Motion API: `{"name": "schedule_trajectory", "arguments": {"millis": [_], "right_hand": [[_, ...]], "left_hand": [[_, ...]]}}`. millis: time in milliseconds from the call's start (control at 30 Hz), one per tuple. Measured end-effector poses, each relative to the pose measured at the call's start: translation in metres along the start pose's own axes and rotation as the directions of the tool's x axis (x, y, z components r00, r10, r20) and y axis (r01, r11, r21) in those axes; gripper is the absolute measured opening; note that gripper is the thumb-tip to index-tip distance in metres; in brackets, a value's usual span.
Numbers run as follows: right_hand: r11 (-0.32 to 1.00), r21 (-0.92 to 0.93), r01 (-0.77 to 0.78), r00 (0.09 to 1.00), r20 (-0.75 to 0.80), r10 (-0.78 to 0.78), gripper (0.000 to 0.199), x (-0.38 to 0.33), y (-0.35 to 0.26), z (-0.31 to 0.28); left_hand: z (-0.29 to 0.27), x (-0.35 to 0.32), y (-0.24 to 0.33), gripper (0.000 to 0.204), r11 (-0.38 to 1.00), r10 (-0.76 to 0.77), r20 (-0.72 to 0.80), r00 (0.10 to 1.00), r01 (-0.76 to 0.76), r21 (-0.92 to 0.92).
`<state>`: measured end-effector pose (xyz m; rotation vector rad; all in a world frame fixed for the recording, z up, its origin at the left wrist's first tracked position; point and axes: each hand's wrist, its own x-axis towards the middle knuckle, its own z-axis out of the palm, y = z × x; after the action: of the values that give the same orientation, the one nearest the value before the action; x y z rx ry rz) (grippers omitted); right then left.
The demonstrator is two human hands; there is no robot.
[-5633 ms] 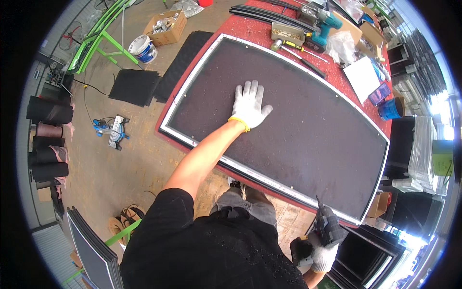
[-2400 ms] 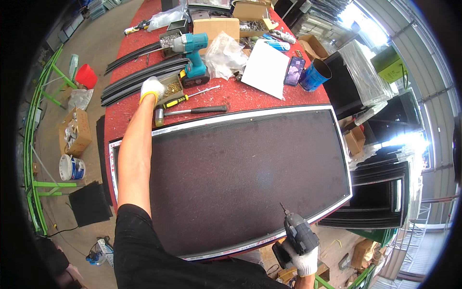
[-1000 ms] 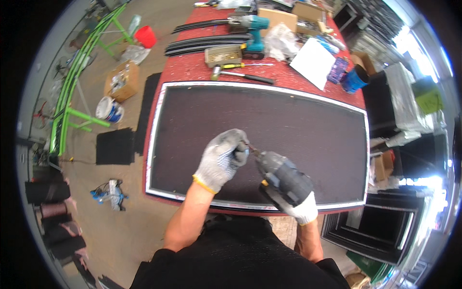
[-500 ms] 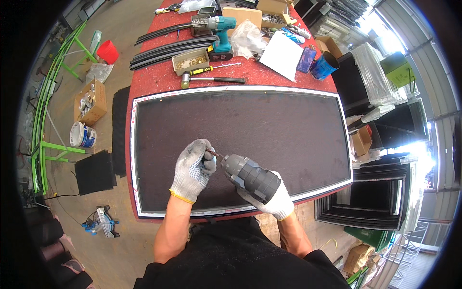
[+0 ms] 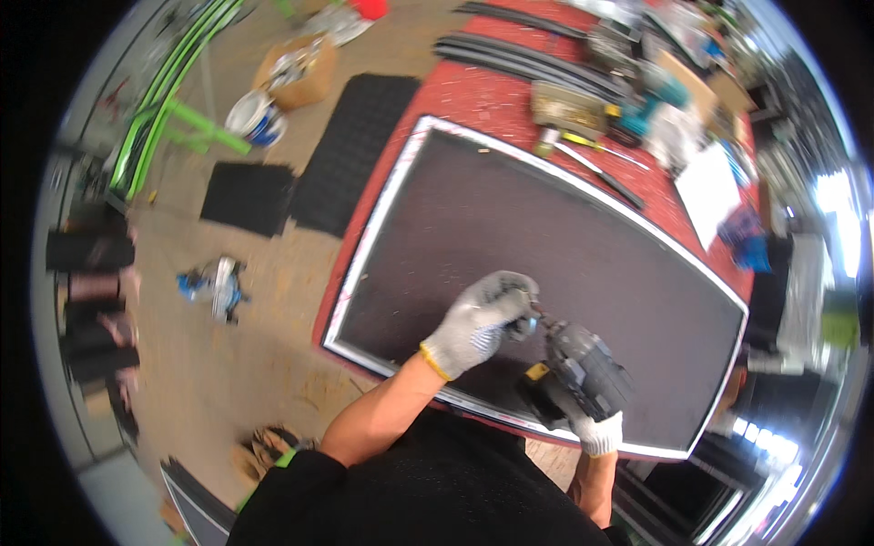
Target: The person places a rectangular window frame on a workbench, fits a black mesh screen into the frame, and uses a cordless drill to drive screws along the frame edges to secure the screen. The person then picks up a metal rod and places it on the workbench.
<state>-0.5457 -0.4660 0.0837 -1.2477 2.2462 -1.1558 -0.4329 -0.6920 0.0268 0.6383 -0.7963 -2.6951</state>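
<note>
Cordless drill (image 5: pixel 583 369), dark grey and black with a small yellow patch, held over the near part of a large dark panel (image 5: pixel 546 246) edged in a pale frame. The right hand (image 5: pixel 596 428), in a light glove, is closed round the drill's grip, which lies toward the person. The drill's nose points away toward the left hand (image 5: pixel 482 323). The left hand, in a grey knit glove with a yellow cuff, is curled over the drill's tip, its fingers (image 5: pixel 514 296) bent down at the point where the tip meets the panel; whatever small part it may pinch there is hidden. Bare forearms enter from the lower edge, above a black garment.

The panel lies flat on a red worktop (image 5: pixel 473 96) and covers most of it, the red surface showing as a margin along the far side and the left edge. On that far margin lie long black strips (image 5: pixel 537 64), a small box of parts (image 5: pixel 564 105), a hammer (image 5: pixel 583 164), a teal power tool (image 5: pixel 651 100) and a white sheet (image 5: pixel 710 191); further items there are blurred.

On the floor to the left of the worktop: black mats (image 5: pixel 350 150), a cardboard box (image 5: pixel 296 68), a white bucket (image 5: pixel 250 118), a green metal frame (image 5: pixel 177 100) and a small blue object (image 5: pixel 214 282)
</note>
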Motion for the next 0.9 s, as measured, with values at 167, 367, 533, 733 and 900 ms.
{"name": "schedule_trajectory", "arguments": {"millis": [167, 367, 533, 733, 900], "right_hand": [[0.903, -0.364, 0.227, 0.966, 0.205, -0.16, 0.036, 0.053, 0.001, -0.004], [0.978, -0.168, -0.126, 0.907, 0.379, 0.182, 0.026, 0.163, -0.023, -0.012], [0.882, -0.307, 0.357, 0.845, 0.508, -0.166, 0.055, 0.265, -0.035, 0.017], [0.754, -0.386, 0.531, 0.696, 0.707, -0.128, 0.056, 0.348, -0.034, 0.062], [0.684, -0.369, 0.629, 0.622, 0.766, -0.159, 0.055, 0.376, -0.028, 0.097]], "left_hand": [[-0.06, 0.018, 0.019, 0.031, 0.22, 0.526, 0.039, 0.85, -0.18, 0.959], [-0.146, 0.098, 0.1, 0.07, -0.143, 0.817, -0.17, 0.552, 0.479, 0.866], [-0.15, 0.12, 0.118, 0.08, -0.058, 0.732, -0.332, 0.595, 0.54, 0.84], [-0.148, 0.121, 0.122, 0.067, -0.026, 0.753, -0.31, 0.58, 0.498, 0.867], [-0.146, 0.123, 0.127, 0.063, -0.043, 0.756, -0.318, 0.572, 0.527, 0.849]]}}
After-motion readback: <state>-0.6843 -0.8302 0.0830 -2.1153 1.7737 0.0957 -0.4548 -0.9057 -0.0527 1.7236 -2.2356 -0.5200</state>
